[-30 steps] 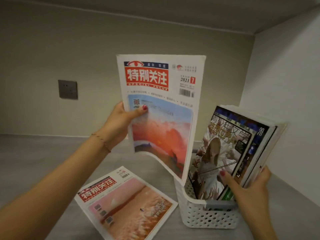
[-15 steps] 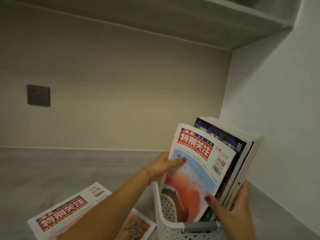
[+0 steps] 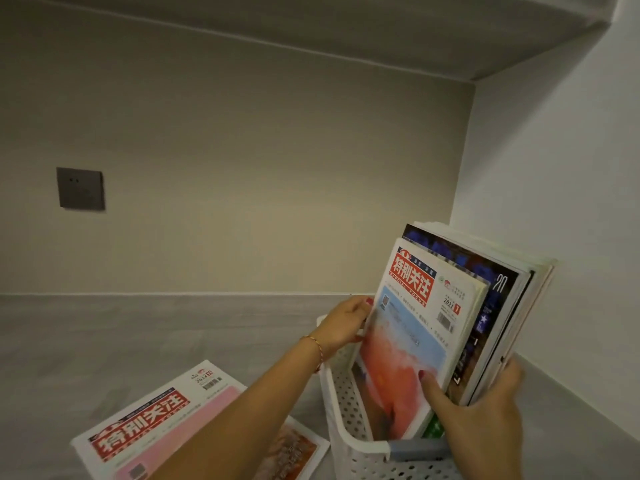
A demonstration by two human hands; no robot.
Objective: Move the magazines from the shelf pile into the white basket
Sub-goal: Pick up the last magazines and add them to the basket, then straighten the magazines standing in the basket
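A white perforated basket (image 3: 341, 403) stands on the grey shelf at the lower right. Several magazines stand upright in it, leaning right. The front one, a red-titled magazine (image 3: 412, 341) with an orange and blue cover, sits in the basket. My left hand (image 3: 346, 325) grips its left edge, thumb on the cover. My right hand (image 3: 485, 420) clasps the stack of dark-covered magazines (image 3: 498, 306) behind it from the right, thumb pressing the front cover. One more red-titled magazine (image 3: 166, 424) with a pink cover lies flat on the shelf at the lower left, partly hidden by my left forearm.
A grey wall socket (image 3: 80, 188) sits on the back wall at the left. A white side wall (image 3: 561, 202) stands close to the right of the basket. An upper shelf board (image 3: 346, 26) runs overhead. Grey shelf surface (image 3: 138, 327) stretches to the left.
My left hand brought the red-titled magazine down from mid-air and slid it into the basket in front of the stack. My right hand stayed on the stack.
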